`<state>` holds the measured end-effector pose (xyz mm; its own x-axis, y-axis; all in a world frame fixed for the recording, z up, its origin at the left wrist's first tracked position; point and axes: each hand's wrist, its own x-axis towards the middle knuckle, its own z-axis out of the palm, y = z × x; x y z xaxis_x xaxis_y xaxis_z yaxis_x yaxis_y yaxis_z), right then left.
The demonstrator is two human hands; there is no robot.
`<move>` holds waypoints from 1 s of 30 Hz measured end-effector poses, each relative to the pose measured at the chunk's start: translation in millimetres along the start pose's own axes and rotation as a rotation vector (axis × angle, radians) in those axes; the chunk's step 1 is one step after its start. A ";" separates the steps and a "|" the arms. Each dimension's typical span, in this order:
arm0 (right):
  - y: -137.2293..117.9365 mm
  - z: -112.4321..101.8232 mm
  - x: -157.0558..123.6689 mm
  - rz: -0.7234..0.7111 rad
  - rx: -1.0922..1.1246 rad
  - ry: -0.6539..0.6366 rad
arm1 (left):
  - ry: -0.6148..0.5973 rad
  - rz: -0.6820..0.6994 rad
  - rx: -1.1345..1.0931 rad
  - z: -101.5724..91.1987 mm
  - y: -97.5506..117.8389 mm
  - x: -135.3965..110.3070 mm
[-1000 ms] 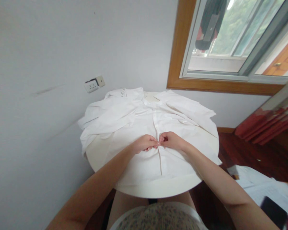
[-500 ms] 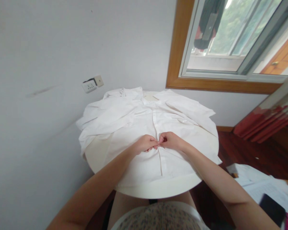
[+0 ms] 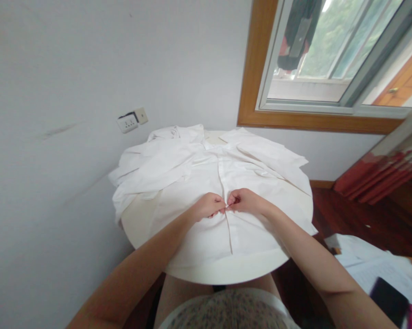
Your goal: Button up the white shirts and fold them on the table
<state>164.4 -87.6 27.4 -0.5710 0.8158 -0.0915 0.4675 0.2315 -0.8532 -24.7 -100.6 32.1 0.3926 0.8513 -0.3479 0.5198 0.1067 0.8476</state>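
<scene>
A white button-up shirt (image 3: 192,169) lies spread front-up over a small round white table (image 3: 226,272). My left hand (image 3: 209,205) and my right hand (image 3: 243,201) meet at the shirt's front placket (image 3: 221,176), about halfway down. Both hands are closed in a pinch on the two edges of the placket, fingertips almost touching. What sits between the fingertips is too small to make out. The collar lies at the far side of the table, and the sleeves drape off to the left and right.
A grey wall with a socket plate (image 3: 132,121) stands behind the table. A wood-framed window (image 3: 315,68) is at the upper right. Red fabric (image 3: 380,178) and a dark wooden floor lie to the right. Papers and a dark phone (image 3: 387,301) sit at the lower right.
Both hands stay pinched at the same spot on the placket, with only slight finger shifts. The view has drifted a little.
</scene>
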 end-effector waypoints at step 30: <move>-8.4 -5.2 -8.5 0.004 0.024 -0.085 | 0.013 0.069 -0.065 -0.4 -5.7 3.1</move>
<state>168.9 -93.6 38.0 -0.6250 0.7685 -0.1371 0.4541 0.2151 -0.8646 -26.7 -98.3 26.4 0.4154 0.8646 -0.2827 0.4417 0.0800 0.8936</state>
